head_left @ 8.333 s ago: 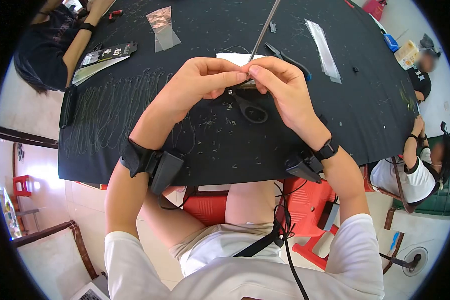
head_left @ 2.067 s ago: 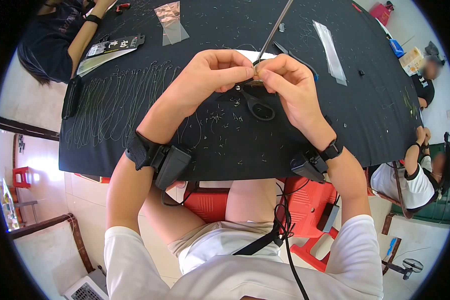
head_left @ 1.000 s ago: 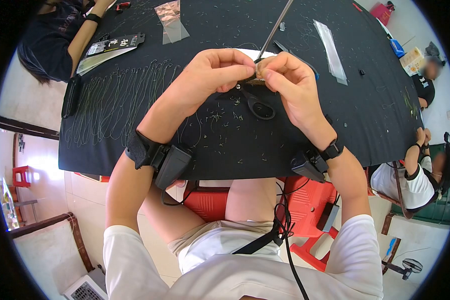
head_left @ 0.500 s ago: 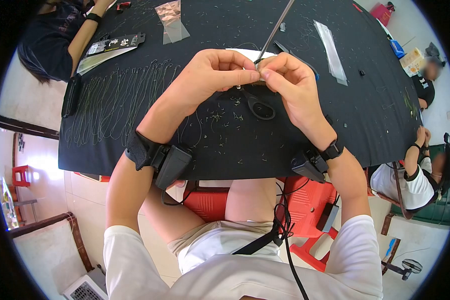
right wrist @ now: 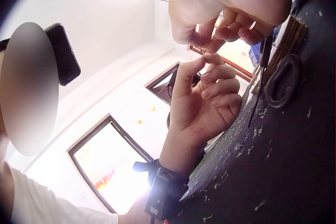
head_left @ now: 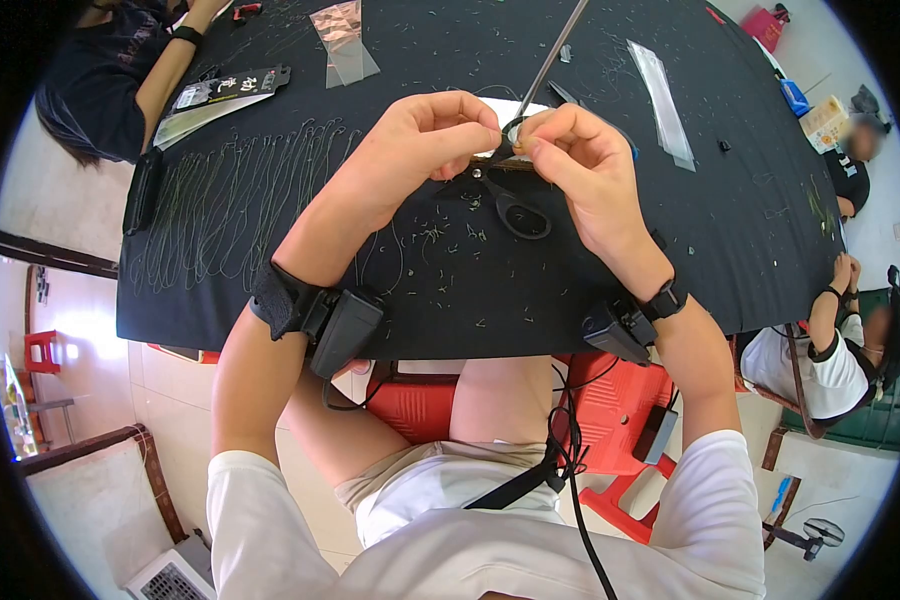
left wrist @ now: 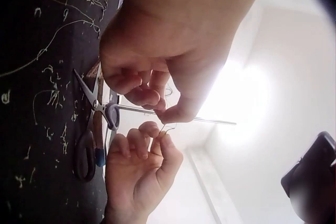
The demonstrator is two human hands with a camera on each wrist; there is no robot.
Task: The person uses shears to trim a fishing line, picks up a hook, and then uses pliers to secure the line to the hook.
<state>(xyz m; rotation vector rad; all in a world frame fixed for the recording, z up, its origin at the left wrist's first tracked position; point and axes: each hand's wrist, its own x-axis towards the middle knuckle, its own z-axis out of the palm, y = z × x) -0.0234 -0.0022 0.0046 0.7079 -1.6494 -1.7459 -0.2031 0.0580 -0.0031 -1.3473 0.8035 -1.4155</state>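
Thumb and forefinger of my left hand (head_left: 400,155) pinch a fine thread, its short strand (left wrist: 163,129) showing between the hands in the left wrist view. The right hand (head_left: 590,175) pinches that thread at its other side, a small gap from the left fingertips. Black-handled scissors (head_left: 522,218) lie on the cloth just below the hands, blades partly hidden. A thin metal rod (head_left: 553,60) slants up behind the fingertips; its lower end is hard to make out.
On the black cloth (head_left: 450,325) are rows of looped threads (head_left: 235,205) at left, scattered clippings, a black-labelled packet (head_left: 225,95), clear plastic sleeves (head_left: 660,105) and pliers (head_left: 562,93) behind the right hand. Other people sit at both sides.
From touching the right fingertips half a second ago, my left hand has drawn back up and to the left, uncovering the scissors' pivot. The right hand has barely moved.
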